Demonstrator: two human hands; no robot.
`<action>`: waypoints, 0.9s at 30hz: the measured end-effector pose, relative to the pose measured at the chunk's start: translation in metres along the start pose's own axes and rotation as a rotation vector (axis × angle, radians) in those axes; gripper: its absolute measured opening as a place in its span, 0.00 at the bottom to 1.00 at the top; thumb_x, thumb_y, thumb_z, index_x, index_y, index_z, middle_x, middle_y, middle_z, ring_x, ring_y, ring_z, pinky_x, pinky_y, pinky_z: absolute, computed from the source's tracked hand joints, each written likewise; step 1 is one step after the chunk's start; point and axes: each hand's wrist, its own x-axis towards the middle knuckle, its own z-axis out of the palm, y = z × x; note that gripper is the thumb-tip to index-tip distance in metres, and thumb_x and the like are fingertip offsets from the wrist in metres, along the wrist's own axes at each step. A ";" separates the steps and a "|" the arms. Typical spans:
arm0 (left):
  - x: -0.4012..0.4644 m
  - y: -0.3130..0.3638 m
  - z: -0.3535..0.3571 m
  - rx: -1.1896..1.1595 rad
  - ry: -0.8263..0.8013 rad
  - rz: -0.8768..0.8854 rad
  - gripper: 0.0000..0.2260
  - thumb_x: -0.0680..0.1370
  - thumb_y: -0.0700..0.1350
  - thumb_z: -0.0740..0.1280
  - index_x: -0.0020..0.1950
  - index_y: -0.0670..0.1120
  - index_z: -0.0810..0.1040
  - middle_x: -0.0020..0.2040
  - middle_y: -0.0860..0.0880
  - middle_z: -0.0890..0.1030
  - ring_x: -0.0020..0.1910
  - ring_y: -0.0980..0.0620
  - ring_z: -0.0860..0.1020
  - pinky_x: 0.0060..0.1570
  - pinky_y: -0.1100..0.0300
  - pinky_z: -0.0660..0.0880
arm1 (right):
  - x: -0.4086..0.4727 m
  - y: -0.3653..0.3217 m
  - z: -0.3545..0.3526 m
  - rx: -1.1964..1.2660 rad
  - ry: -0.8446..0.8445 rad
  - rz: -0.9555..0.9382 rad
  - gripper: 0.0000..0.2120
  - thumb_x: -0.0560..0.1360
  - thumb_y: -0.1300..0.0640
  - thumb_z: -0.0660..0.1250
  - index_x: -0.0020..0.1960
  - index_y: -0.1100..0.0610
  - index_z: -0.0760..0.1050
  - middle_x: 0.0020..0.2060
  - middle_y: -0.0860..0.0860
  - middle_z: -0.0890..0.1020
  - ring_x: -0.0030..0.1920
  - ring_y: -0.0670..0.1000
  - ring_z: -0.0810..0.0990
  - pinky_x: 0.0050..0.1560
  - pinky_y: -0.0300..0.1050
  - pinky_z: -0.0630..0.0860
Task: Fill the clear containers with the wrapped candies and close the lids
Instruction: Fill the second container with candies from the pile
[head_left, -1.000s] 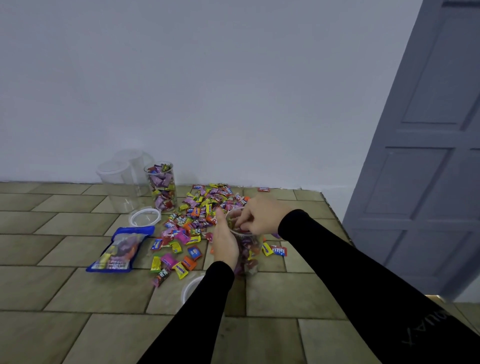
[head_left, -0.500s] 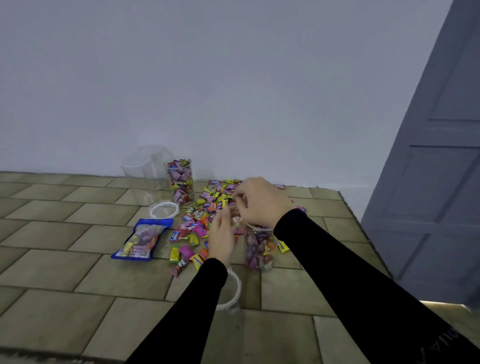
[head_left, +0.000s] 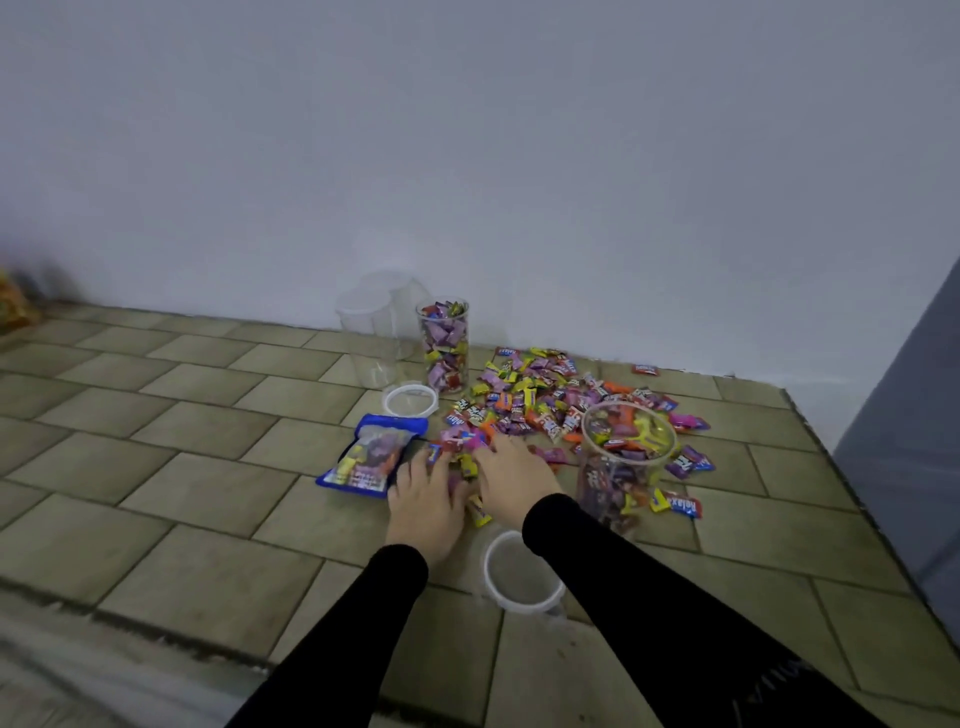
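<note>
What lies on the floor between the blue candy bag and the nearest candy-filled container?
In the head view: both hands, left hand and right hand, on loose wrapped candies.

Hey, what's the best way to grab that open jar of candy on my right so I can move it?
Grip the jar around its clear side wall, midway up, coming from the near right side with the right hand. It stands upright with no lid and is nearly full, so a side wrap keeps it level; gripping the rim would likely crowd the candies at the top.
</note>
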 end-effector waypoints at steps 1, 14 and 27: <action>0.001 -0.005 0.002 0.037 -0.013 0.024 0.25 0.82 0.57 0.52 0.78 0.51 0.55 0.76 0.46 0.58 0.73 0.44 0.57 0.70 0.48 0.57 | 0.002 0.000 0.006 -0.018 -0.010 0.010 0.17 0.80 0.57 0.56 0.68 0.58 0.66 0.64 0.59 0.67 0.65 0.59 0.65 0.57 0.54 0.71; 0.051 -0.009 0.017 0.141 -0.073 0.090 0.29 0.81 0.58 0.46 0.79 0.46 0.50 0.77 0.44 0.56 0.73 0.44 0.60 0.68 0.51 0.61 | 0.076 0.013 0.042 -0.044 0.129 0.118 0.19 0.82 0.52 0.51 0.73 0.50 0.61 0.73 0.54 0.62 0.72 0.57 0.59 0.66 0.57 0.63; 0.085 -0.013 0.026 -0.057 0.037 0.108 0.21 0.80 0.53 0.53 0.68 0.44 0.69 0.60 0.42 0.72 0.58 0.43 0.71 0.55 0.52 0.70 | 0.145 0.028 0.047 -0.044 -0.082 0.009 0.22 0.83 0.52 0.51 0.76 0.48 0.56 0.76 0.49 0.56 0.75 0.55 0.55 0.71 0.60 0.55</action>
